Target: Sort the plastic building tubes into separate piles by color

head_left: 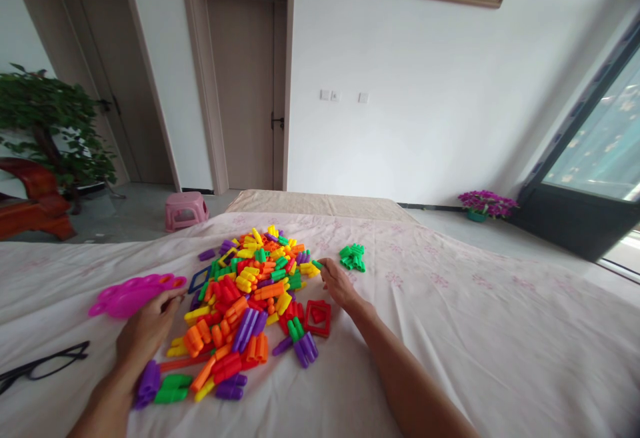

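Note:
A large pile of plastic building blocks (pixel 245 285) in red, orange, yellow, green and purple lies on the cloth between my hands. At its right edge my right hand (pixel 340 285) has its fingertips closed on a small green block (pixel 318 265). Just beyond that hand sits a separate cluster of joined green blocks (pixel 353 257). On the left, my left hand (pixel 153 321) is at the near edge of a pink plastic tray (pixel 125 295), its fingers curled together; what they hold, if anything, is hidden. A red square frame piece (pixel 318 318) lies right of the pile.
Black-framed glasses (pixel 47 366) lie at the left on the pale flowered cloth (pixel 480 345). A blue frame piece (pixel 200 280) is beside the tray. Beyond the table are a pink stool (pixel 187 211), a leafy plant (pixel 47 125) and purple flowers (pixel 485 203).

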The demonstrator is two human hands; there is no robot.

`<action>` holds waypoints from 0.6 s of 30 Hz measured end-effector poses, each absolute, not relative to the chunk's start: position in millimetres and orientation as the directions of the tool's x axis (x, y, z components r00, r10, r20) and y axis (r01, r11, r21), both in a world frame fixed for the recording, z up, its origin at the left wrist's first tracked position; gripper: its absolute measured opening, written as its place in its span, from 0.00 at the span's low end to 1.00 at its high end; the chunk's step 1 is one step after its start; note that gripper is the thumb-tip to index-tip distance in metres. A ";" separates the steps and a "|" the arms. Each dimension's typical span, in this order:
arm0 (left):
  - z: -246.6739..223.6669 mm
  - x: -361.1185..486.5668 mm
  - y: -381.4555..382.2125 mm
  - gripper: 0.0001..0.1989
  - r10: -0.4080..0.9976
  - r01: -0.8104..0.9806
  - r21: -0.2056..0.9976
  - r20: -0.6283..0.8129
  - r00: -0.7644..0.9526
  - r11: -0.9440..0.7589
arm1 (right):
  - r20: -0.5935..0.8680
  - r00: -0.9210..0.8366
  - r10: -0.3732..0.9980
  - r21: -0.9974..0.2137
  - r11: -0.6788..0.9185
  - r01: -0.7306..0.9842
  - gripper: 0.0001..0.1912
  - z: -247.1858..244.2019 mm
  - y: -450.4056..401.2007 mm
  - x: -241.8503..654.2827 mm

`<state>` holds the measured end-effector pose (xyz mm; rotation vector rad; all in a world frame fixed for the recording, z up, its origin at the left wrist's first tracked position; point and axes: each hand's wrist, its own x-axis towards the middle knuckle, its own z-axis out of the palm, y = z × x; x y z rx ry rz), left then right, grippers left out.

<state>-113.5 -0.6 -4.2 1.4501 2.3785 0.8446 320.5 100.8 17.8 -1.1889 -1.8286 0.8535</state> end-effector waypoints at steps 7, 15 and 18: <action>-6.0 -115.9 0.0 0.24 0.866 0.731 0.590 0.102 -0.490 0.344 | 0.384 -0.194 0.903 -0.816 0.430 0.387 0.16 20.4 99.8 318.6; -11.0 -106.4 3.6 0.26 0.878 0.653 0.746 0.220 -0.425 0.129 | 0.375 -0.172 0.911 -0.917 0.392 0.078 0.20 10.7 104.9 313.2; -7.3 -89.0 5.3 0.30 0.901 0.575 0.818 0.258 -0.348 -0.012 | 0.363 0.002 0.932 -0.930 0.362 0.063 0.23 15.1 110.0 321.7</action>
